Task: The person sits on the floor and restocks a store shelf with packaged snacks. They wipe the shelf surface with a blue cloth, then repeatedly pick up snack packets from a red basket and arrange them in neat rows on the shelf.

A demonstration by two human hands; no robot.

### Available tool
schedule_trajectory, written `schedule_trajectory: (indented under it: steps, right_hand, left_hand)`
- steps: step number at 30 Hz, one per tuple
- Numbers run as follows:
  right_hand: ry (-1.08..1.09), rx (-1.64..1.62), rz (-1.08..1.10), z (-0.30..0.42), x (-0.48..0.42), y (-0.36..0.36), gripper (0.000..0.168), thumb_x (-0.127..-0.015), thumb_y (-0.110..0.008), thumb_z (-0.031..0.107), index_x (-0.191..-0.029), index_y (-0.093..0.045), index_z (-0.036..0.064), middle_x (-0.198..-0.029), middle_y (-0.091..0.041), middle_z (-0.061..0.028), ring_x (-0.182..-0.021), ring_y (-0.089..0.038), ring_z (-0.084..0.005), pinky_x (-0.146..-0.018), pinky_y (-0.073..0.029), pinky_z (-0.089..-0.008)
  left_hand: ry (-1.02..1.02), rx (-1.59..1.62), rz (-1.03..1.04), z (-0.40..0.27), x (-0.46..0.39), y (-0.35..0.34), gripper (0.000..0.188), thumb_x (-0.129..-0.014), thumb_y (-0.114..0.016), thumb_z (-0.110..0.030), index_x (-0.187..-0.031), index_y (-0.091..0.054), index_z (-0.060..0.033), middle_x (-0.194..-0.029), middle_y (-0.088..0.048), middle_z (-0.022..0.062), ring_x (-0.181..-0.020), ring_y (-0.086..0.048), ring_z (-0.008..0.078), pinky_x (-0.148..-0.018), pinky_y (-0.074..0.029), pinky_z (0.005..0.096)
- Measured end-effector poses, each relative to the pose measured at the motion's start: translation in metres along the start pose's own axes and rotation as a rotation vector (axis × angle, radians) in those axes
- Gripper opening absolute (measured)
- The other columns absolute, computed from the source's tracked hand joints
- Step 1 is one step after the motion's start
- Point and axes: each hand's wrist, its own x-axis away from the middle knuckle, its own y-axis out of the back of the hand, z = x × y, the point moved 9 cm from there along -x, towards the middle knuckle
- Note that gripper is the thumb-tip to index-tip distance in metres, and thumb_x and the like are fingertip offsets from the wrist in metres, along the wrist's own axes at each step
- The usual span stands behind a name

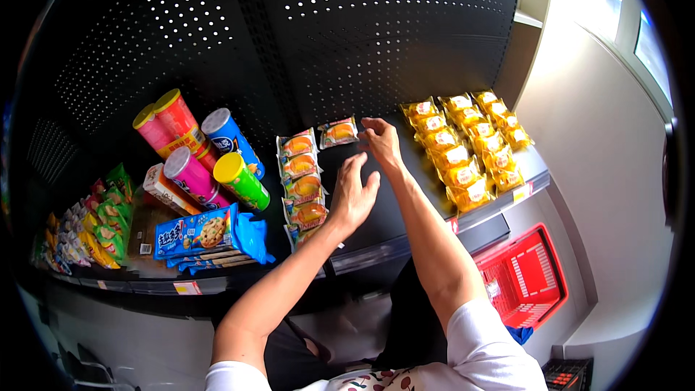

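My left hand [354, 194] hovers above the black shelf [374, 214], its thumb apart from the fingers and nothing in it. It is just right of a front-to-back row of wrapped orange-topped cakes [302, 165] and hides part of the row's near end. A single wrapped cake [339, 132] lies at the back, right of that row. Close to this cake's right edge are the slightly curled fingers of my right hand [382, 142]; no object shows between them. Whether they touch the wrapper is hard to tell.
Gold-wrapped snack packets [459, 157] stand in columns at the right. Potato-chip canisters [237, 179], blue cookie packs [203, 233] and small snack bags [108, 222] fill the left. A perforated black panel [347, 54] rises behind. Below right is a red shopping basket [554, 282].
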Motion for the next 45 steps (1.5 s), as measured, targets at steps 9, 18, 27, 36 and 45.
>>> schedule_trajectory:
  steps: [9,18,27,36,45]
  right_hand:
    - [0.328,-0.251,-0.007,0.138,0.137,0.047,0.025,-0.105,-0.051,0.008,-0.127,-0.063,0.002,-0.113,-0.069,-0.0084,-0.095,-0.066,-0.013,-0.077,-0.058,-0.0276]
    - [-0.103,0.239,-0.566,-0.01,0.366,0.316,0.027,-0.102,-0.057,0.009,-0.127,-0.065,0.002,-0.104,-0.072,-0.0083,-0.089,-0.067,-0.0137,-0.073,-0.057,-0.026]
    - [-0.717,0.637,-0.322,-0.221,0.483,0.39,0.045,-0.093,-0.069,0.016,-0.134,-0.059,0.002,-0.109,-0.073,-0.0168,-0.089,-0.07,-0.0196,-0.066,-0.056,-0.0317]
    - [-0.853,1.17,0.003,-0.269,0.442,0.327,0.072,-0.08,-0.079,0.031,-0.143,-0.048,0.014,-0.132,-0.049,-0.0335,-0.12,-0.057,-0.0477,-0.1,-0.051,-0.0523]
    - [-0.54,1.36,-0.269,-0.274,0.435,0.339,0.027,-0.099,-0.051,0.024,-0.117,-0.066,0.011,-0.111,-0.053,-0.026,-0.098,-0.062,-0.0438,-0.076,-0.059,-0.0526]
  left_hand:
    - [-0.23,0.173,0.191,-0.091,0.13,0.031,0.028,-0.092,-0.063,0.006,-0.12,-0.065,0.0011,-0.114,-0.065,0.0153,-0.094,-0.07,0.0236,-0.077,-0.057,0.0314]
    - [-0.097,0.311,0.289,-0.062,0.168,0.011,0.029,-0.097,-0.06,0.002,-0.125,-0.063,-0.0001,-0.107,-0.069,0.0112,-0.081,-0.069,0.0161,-0.073,-0.056,0.0271]
    - [-0.09,0.309,0.329,-0.068,0.176,-0.007,0.023,-0.099,-0.057,0.002,-0.121,-0.064,0.0011,-0.106,-0.069,0.0128,-0.082,-0.07,0.0183,-0.073,-0.06,0.0292]
    - [0.103,0.273,0.306,-0.051,0.203,-0.012,0.021,-0.101,-0.055,-0.001,-0.119,-0.066,0.0006,-0.098,-0.071,0.0118,-0.078,-0.07,0.0174,-0.07,-0.057,0.0275]
    - [0.171,0.315,0.285,-0.042,0.215,-0.021,0.018,-0.102,-0.055,-0.003,-0.114,-0.067,0.0007,-0.092,-0.07,0.0102,-0.075,-0.068,0.0161,-0.067,-0.055,0.0259]
